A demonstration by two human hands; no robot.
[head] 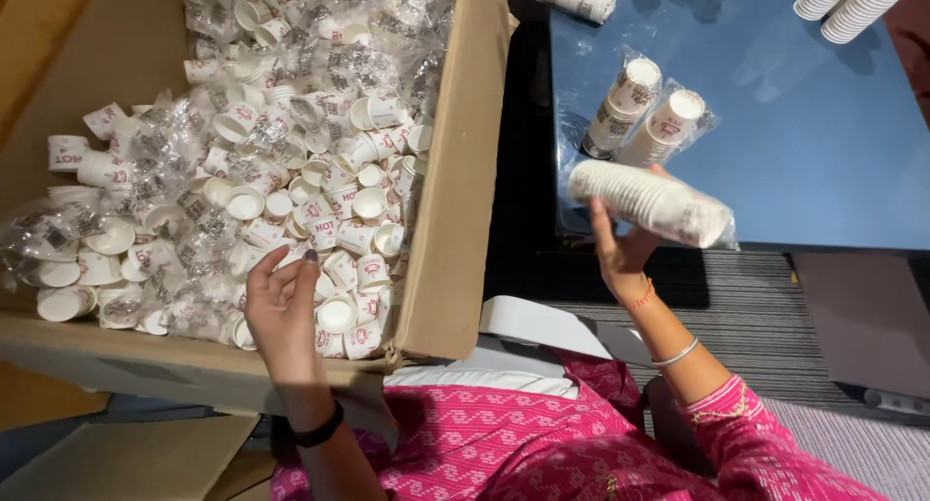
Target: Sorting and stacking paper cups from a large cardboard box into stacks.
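Note:
A large cardboard box [455,181] on the left is full of small white paper cups [320,172] with red print, loose and in clear plastic sleeves. My left hand [281,307] reaches into the near right part of the box, fingers curled over loose cups. My right hand [620,254] holds up a long stack of nested white cups [649,203] lying sideways, partly in clear wrap, over the near edge of the blue table [804,142].
Two wrapped cup stacks [644,113] lie on the blue table beyond my right hand. More stacks of cups [852,2] lie along the table's far edge. A grey striped carpet [756,307] runs below the table. My pink patterned clothing fills the bottom.

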